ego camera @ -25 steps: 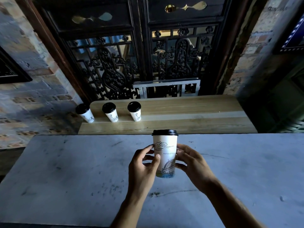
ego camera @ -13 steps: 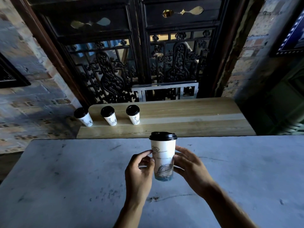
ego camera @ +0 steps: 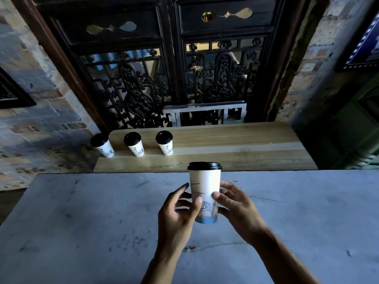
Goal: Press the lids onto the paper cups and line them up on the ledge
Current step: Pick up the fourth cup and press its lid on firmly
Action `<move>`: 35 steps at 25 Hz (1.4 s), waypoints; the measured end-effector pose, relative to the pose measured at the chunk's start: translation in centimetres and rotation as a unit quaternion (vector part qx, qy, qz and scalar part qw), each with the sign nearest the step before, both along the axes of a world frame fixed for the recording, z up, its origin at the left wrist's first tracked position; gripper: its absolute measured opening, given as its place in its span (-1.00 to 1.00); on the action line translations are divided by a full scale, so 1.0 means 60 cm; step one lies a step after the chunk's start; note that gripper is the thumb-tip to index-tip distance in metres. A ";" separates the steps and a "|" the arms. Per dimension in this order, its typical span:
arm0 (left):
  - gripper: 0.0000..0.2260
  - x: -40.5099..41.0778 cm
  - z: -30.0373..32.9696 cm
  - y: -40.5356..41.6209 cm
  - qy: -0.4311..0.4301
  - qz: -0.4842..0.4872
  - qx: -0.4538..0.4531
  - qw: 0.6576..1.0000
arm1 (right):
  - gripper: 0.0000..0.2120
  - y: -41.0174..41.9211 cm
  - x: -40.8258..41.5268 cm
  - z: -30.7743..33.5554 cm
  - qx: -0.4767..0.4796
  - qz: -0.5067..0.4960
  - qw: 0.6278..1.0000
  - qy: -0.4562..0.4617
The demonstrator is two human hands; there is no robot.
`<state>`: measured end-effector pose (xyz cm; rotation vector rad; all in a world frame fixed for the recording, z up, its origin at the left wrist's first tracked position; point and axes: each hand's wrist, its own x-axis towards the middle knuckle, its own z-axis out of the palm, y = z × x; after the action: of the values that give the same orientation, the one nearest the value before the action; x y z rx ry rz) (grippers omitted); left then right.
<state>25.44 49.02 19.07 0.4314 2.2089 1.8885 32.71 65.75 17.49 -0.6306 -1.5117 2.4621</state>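
Over the table, left of the paper cup, the left hand curls its thumb and fingers around the cup's side; the right hand grips the opposite side. Black lid on top. Beyond the cup, three lidded cups line the wooden ledge.

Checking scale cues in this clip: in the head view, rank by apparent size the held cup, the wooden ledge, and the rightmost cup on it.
1. wooden ledge
2. held cup, enlarged by nearness to the camera
3. rightmost ledge cup; probably the same real size as the held one
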 end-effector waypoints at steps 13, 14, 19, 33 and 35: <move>-0.80 -0.001 -0.005 0.000 -0.018 0.011 -0.003 1.000 | -0.45 0.008 0.000 -0.021 -0.054 0.010 0.998 0.038; -0.81 0.000 -0.004 -0.001 -0.021 0.011 -0.003 1.000 | -0.53 0.007 0.001 -0.019 -0.050 0.021 0.998 0.039; -0.65 0.010 0.005 0.001 -0.039 -0.018 0.005 0.999 | -0.29 -0.003 0.002 -0.004 -0.029 0.020 0.999 0.018; -0.60 0.014 -0.014 0.004 -0.006 0.019 -0.034 0.999 | -0.50 -0.001 0.007 -0.025 -0.036 0.004 0.999 0.005; -0.64 0.013 -0.015 0.010 -0.010 0.013 -0.038 0.999 | -0.52 0.006 0.008 -0.026 -0.012 0.022 1.000 0.008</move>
<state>26.25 49.59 18.17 0.3719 2.2740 1.8066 33.18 66.13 15.95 -0.5852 -1.5081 2.5149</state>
